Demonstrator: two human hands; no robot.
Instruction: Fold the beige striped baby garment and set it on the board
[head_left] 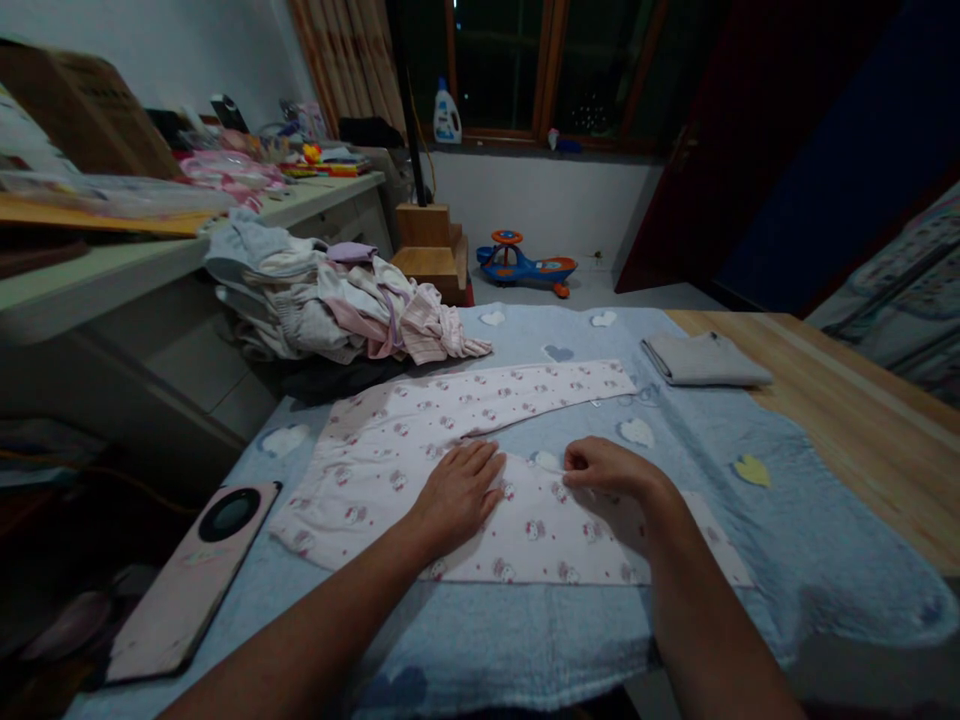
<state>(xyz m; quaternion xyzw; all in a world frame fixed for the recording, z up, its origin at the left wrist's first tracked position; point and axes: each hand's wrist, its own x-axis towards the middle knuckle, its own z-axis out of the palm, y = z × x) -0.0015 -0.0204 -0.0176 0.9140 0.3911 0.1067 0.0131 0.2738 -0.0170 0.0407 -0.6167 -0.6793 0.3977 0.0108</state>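
Observation:
A pair of pale pink trousers (405, 430) with a cartoon cat print lies spread on a blue cloth (480, 640), its waistband to the left and both legs pointing right. My left hand (461, 495) rests flat on the fabric near the crotch, fingers together and stretched out. With thumb and fingertips, my right hand (611, 467) pinches the inner edge of the nearer leg. Part of that leg is hidden beneath my right forearm.
A heap of crumpled clothes (322, 295) sits at the back left. A folded grey garment (705, 358) lies at the right. A pink phone (195, 575) is at the front left. Beyond stand a cluttered desk (300, 205) and a blue ride-on toy (529, 268).

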